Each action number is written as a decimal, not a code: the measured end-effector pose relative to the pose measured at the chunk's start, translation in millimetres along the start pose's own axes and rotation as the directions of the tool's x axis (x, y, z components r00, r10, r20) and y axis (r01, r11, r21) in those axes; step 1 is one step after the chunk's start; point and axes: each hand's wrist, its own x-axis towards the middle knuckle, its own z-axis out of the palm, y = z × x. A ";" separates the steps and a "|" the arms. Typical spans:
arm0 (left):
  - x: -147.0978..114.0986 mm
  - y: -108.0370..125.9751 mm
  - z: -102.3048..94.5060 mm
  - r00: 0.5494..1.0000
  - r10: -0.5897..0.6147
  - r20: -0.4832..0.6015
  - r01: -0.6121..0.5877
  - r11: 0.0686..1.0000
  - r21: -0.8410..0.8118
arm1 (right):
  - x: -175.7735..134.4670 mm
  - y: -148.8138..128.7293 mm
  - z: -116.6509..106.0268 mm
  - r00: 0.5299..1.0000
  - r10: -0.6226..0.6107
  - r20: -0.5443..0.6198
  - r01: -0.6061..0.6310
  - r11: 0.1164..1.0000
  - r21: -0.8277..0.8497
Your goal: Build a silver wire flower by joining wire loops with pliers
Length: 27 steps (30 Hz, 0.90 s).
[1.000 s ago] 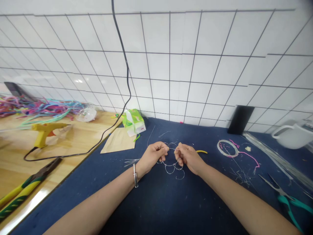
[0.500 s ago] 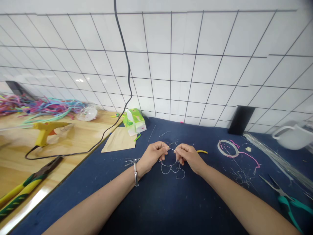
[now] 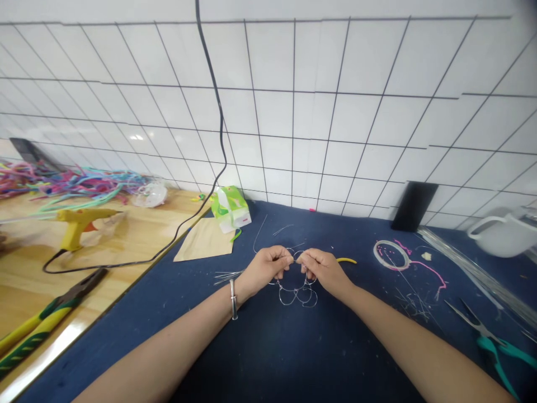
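Observation:
A thin silver wire frame (image 3: 287,304), bent into a ring with rounded loops like petals, is held above the dark blue mat. My left hand (image 3: 268,268) pinches its upper part between thumb and fingers; a metal bangle (image 3: 234,299) circles that wrist. Close on the right, my right hand (image 3: 322,270) pinches the same frame, the fingertips of both hands almost meeting. The lower loops hang toward me, and the spot between the fingertips is too small to make out. A yellow handle (image 3: 347,260) shows just beyond my right hand.
Teal-handled pliers (image 3: 482,330), wire scraps (image 3: 416,305), a round dish (image 3: 392,256) and a wire bundle (image 3: 465,266) lie right, near a white pitcher (image 3: 505,232). Left are a yellow glue gun (image 3: 75,224), yellow-green pliers (image 3: 54,313) and pipe cleaners (image 3: 84,184). A tissue pack (image 3: 230,208) stands behind.
My fingertips have come closer together, my left hand shifting slightly right. The lower loops of the wire frame have tilted and moved a little down and right.

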 end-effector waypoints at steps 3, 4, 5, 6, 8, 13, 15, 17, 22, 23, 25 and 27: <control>0.7 -1.0 -0.8 1.000 -0.006 -0.003 0.006 1.000 -0.013 | -0.7 0.9 0.4 0.999 -0.032 -0.014 0.032 0.999 -0.011; 0.9 -1.1 -1.1 1.000 -0.006 -0.005 0.006 1.000 0.000 | -0.8 1.2 0.5 0.999 -0.034 -0.023 0.034 0.999 -0.010; 1.0 -1.0 -1.3 1.000 -0.003 -0.009 0.003 1.000 0.022 | -0.8 1.5 0.6 0.999 -0.034 -0.032 0.034 0.999 -0.008; 1.0 -0.8 -1.6 1.000 0.003 -0.015 -0.002 0.999 0.047 | -0.8 1.7 0.6 0.999 -0.033 -0.039 0.033 0.999 -0.005; 0.9 0.0 -1.7 1.000 0.015 -0.027 -0.013 0.996 0.090 | -0.5 2.1 0.5 0.999 -0.028 -0.039 0.028 1.000 -0.001; -0.1 1.3 0.8 1.000 0.006 -0.026 -0.005 0.999 0.052 | 1.0 2.1 -0.8 0.999 -0.001 -0.051 0.001 1.000 -0.003; 0.0 1.3 2.0 1.000 -0.003 -0.025 0.002 1.000 -0.028 | 1.6 2.6 -1.6 0.996 0.012 -0.089 -0.010 1.000 0.022; 0.4 1.0 2.6 1.000 -0.012 -0.019 0.010 0.994 -0.112 | 2.4 3.8 -2.6 0.991 0.030 -0.128 -0.023 0.998 0.059; 1.6 -0.7 1.6 0.999 -0.017 -0.030 0.012 0.985 -0.171 | 3.8 6.4 -2.6 0.987 0.056 -0.148 -0.042 0.994 0.100; 1.7 -1.0 1.4 0.999 -0.015 -0.037 0.008 0.986 -0.165 | 3.8 6.1 -2.2 0.989 0.058 -0.136 -0.046 0.995 0.094; 1.6 -1.3 1.2 0.999 -0.014 -0.033 0.008 0.987 -0.162 | 3.3 4.6 -1.1 0.993 0.061 -0.104 -0.053 0.996 0.076; 1.1 -1.3 1.7 1.000 -0.019 -0.005 0.018 0.986 -0.165 | 2.4 2.4 -0.3 0.995 0.067 -0.068 -0.063 0.996 0.064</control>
